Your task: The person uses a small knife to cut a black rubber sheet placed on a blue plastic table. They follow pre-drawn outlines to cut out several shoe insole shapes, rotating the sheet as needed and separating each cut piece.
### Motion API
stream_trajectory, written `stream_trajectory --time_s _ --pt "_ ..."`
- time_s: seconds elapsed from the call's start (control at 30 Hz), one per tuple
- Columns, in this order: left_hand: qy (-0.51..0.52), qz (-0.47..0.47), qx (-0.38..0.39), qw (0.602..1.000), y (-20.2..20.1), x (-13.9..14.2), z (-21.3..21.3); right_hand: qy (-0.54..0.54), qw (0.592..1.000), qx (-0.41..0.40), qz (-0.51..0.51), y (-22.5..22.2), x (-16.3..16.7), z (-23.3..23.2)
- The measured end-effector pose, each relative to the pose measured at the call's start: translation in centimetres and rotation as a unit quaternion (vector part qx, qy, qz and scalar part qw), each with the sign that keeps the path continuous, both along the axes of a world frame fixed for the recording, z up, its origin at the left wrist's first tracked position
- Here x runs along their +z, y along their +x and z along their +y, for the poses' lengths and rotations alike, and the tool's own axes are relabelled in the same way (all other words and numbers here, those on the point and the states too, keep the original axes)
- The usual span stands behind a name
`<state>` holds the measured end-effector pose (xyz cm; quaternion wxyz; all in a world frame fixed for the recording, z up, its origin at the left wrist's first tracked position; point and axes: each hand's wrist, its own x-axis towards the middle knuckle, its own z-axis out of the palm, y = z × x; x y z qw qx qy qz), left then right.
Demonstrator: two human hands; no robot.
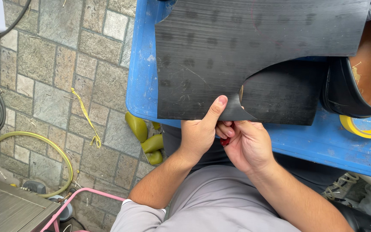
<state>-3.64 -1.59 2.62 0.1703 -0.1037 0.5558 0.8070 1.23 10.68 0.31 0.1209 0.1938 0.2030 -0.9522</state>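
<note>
The left hand [200, 133] pinched the near edge of the black rubber sheet [245, 51], thumb on top. Touching it, the right hand [245, 144] closed around a small red tool [225, 141], mostly hidden. The sheet lay on the blue table [142, 86]. Beyond the sheet's right corner sat a yellow tape roll [366, 128] and a black shoe [357, 81].

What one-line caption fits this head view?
Left hand and right hand grip a black rubber sheet at its curved cut, over a blue table.
</note>
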Motion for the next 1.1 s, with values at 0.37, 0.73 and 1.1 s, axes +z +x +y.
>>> stream_trajectory --time_s 0.37,0.73,1.1 --pt "0.019 -0.017 -0.007 1.0 0.0 -0.2 -0.2 0.002 0.998 0.002 -0.067 -0.3 0.5 0.1" --pt "0.004 -0.011 -0.003 1.0 0.3 -0.3 -0.3 0.015 0.997 -0.022 -0.077 -0.1 0.9 -0.8" --pt "0.046 -0.014 -0.009 0.999 -0.1 -0.2 -0.3 0.038 0.995 -0.028 -0.091 -0.1 0.8 -0.9"
